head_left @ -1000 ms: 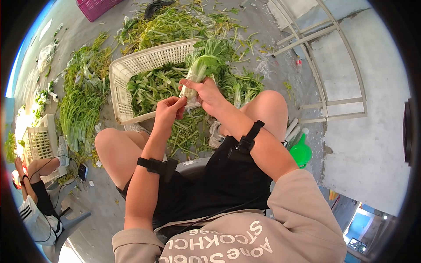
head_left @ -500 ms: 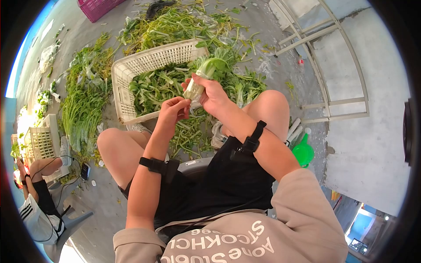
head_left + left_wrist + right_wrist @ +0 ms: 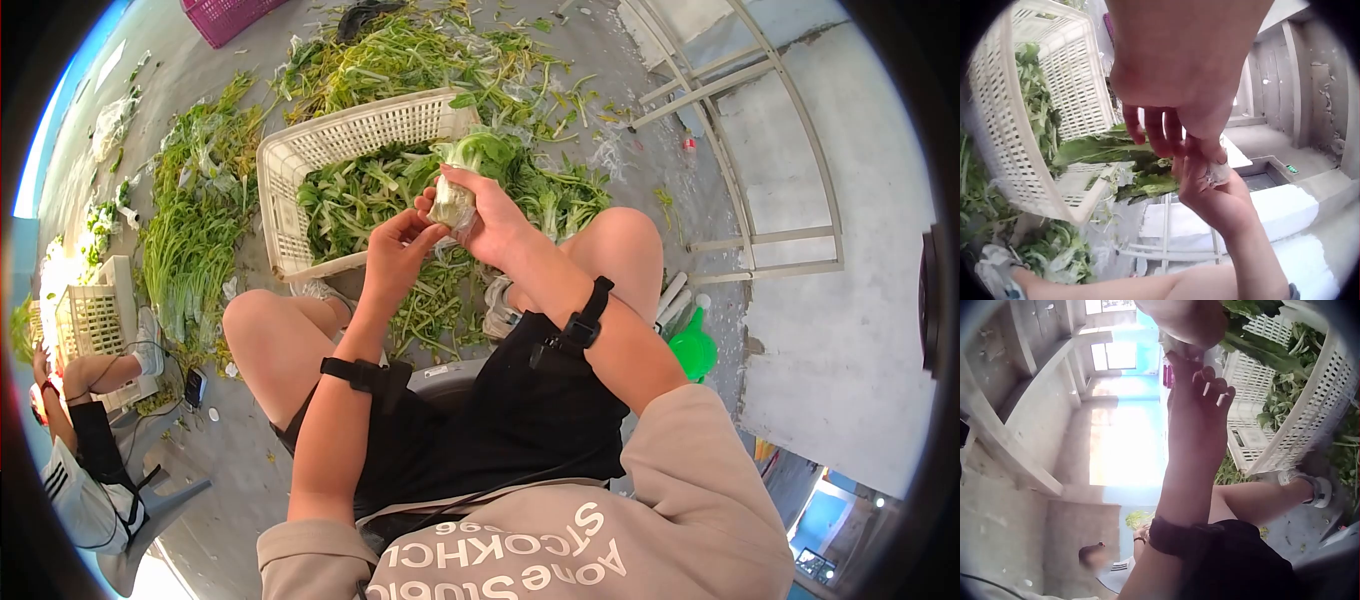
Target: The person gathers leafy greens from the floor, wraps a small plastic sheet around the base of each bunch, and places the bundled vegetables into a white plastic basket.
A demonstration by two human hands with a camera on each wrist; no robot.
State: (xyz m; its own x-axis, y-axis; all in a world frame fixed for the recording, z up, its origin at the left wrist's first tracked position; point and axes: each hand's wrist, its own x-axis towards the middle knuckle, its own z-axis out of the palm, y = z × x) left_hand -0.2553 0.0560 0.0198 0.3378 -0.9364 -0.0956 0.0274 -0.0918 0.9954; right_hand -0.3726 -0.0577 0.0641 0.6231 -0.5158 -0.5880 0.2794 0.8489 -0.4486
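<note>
A leafy green bundle [image 3: 455,205] with a pale stalk end sits in my right hand [image 3: 490,218], whose fingers and thumb wrap round it. At its lower end my left hand [image 3: 398,248] pinches clear plastic with thumb and forefinger, the other fingers loosely bent. In the left wrist view, clear plastic [image 3: 1216,175] shows by the right hand [image 3: 1219,203], beneath the left hand [image 3: 1172,81]; leaves [image 3: 1107,150] stick out to the left. From the right wrist view, the left hand [image 3: 1200,394] meets the right hand [image 3: 1194,325], which hides most of the stalks.
Just beyond the hands is a white crate [image 3: 270,215] of cut greens. Loose greens [image 3: 190,240] cover the floor to its left and behind. At right are a metal frame [image 3: 765,238] and a green basin [image 3: 693,350]. Another person [image 3: 95,490] sits far left.
The bundle has tipped in my right hand, so its pale end faces the head camera more and its leaves point away. My left hand has shifted slightly at that end.
</note>
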